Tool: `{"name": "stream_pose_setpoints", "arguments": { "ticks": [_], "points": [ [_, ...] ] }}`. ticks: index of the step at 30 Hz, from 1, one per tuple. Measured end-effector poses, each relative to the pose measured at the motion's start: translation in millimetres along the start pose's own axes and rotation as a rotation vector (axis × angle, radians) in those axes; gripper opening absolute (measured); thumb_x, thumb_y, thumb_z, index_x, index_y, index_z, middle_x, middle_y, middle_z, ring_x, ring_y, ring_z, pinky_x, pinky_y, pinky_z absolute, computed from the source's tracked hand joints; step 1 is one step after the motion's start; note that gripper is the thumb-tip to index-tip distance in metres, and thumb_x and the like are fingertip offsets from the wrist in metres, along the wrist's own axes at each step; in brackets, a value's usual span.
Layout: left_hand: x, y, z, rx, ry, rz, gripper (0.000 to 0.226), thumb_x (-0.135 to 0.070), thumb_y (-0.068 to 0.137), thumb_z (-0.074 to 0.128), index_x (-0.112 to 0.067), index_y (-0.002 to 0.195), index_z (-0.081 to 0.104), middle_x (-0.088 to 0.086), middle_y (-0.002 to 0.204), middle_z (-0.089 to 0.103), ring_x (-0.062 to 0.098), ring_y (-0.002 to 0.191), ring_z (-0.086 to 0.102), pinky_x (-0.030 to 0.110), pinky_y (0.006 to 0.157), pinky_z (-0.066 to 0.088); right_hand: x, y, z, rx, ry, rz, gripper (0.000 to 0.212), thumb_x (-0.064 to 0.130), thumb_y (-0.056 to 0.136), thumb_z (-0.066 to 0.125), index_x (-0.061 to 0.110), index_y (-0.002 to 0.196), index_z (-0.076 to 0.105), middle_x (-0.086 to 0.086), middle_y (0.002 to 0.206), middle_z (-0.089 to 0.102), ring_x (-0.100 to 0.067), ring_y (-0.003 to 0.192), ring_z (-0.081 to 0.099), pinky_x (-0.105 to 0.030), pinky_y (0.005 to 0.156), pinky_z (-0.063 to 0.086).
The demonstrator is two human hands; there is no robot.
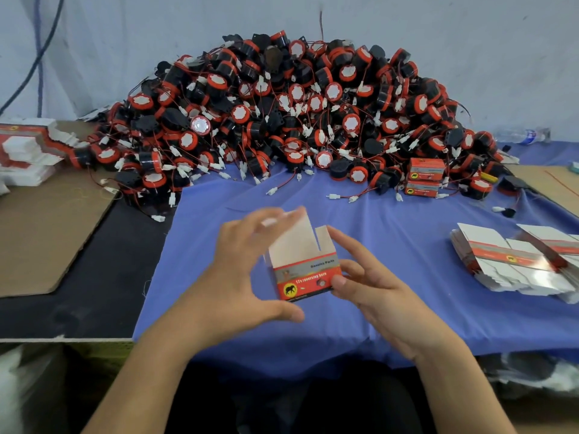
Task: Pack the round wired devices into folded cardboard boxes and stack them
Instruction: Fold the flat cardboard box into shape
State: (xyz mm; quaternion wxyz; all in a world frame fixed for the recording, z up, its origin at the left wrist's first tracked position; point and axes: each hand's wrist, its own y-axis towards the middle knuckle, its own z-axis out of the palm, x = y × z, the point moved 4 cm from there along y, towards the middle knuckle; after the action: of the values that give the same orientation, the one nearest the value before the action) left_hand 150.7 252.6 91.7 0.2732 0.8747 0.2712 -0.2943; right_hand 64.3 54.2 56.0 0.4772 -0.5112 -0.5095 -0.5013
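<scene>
Small red, grey and white cardboard box (305, 277), near centre: white "12v reversing horn" on the red band, and blurred dark print on the grey band above, probably "Genuine Parts". A black elephant sign in a yellow circle sits at the lower left of that face. Two closed red and grey cardboard boxes (426, 170) stacked far right show the same yellow elephant circle with wording too small to read, and the flat white and red box blanks (501, 255) near right show a yellow mark, unreadable.

A packing workshop: a heaped pile of wired devices (282, 120) and flat box blanks (513, 261) crowd the table (391, 245).
</scene>
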Motion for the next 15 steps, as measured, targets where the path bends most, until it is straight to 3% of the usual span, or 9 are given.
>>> {"name": "stream_pose_setpoints", "arguments": {
  "ticks": [2,4,7,10,15],
  "points": [
    [16.5,-0.1,-2.8,-0.166,-0.258,-0.086,0.118,-0.056,0.059,0.095,-0.067,0.149,0.019,-0.033,0.151,0.033,-0.005,0.141,0.035,0.023,0.105,0.041,-2.1,1.5,-0.4,0.013,-0.02,-0.064,0.069,0.011,0.099,0.059,0.051,0.152,0.038,-0.002,0.134,0.063,-0.022,0.127,0.061,-0.032,0.107,0.044],
    [31.4,1.4,7.5,-0.139,-0.476,-0.239,0.122,-0.049,0.058,0.094,-0.065,0.151,0.017,-0.028,0.143,0.049,-0.009,0.129,0.051,0.018,0.096,0.048,-5.5,4.3,0.0,0.02,-0.047,-0.092,0.083,-0.001,0.102,0.054,0.055,0.155,0.025,-0.003,0.138,0.057,-0.022,0.132,0.057,-0.028,0.103,0.048],
    [49.2,2.2,24.3,-0.09,-0.547,-0.291,0.095,-0.037,0.061,0.094,-0.053,0.14,0.043,-0.017,0.121,0.072,0.002,0.115,0.067,0.018,0.087,0.057,-13.0,12.8,3.0,0.04,-0.206,-0.102,0.079,-0.002,0.104,0.051,0.057,0.152,0.029,0.007,0.144,0.052,-0.015,0.141,0.047,-0.031,0.109,0.045],
    [63.2,5.7,31.4,-0.137,-0.549,-0.291,0.07,-0.034,0.066,0.097,-0.051,0.122,0.059,-0.019,0.121,0.071,0.001,0.114,0.067,0.014,0.085,0.056,-27.1,20.6,1.3,0.003,-0.417,-0.1,0.072,0.003,0.102,0.055,0.048,0.15,0.027,0.017,0.145,0.053,-0.009,0.145,0.039,-0.038,0.118,0.031],
    [82.1,16.6,53.6,-0.136,-0.495,-0.291,0.062,-0.011,0.075,0.089,-0.044,0.119,0.061,-0.024,0.124,0.068,-0.001,0.12,0.062,0.013,0.094,0.052,-52.9,35.0,-2.4,-0.063,-0.584,-0.068,0.07,0.008,0.096,0.059,0.05,0.135,0.019,0.027,0.141,0.052,-0.015,0.114,0.064,-0.052,0.097,0.053]
  ]
}}
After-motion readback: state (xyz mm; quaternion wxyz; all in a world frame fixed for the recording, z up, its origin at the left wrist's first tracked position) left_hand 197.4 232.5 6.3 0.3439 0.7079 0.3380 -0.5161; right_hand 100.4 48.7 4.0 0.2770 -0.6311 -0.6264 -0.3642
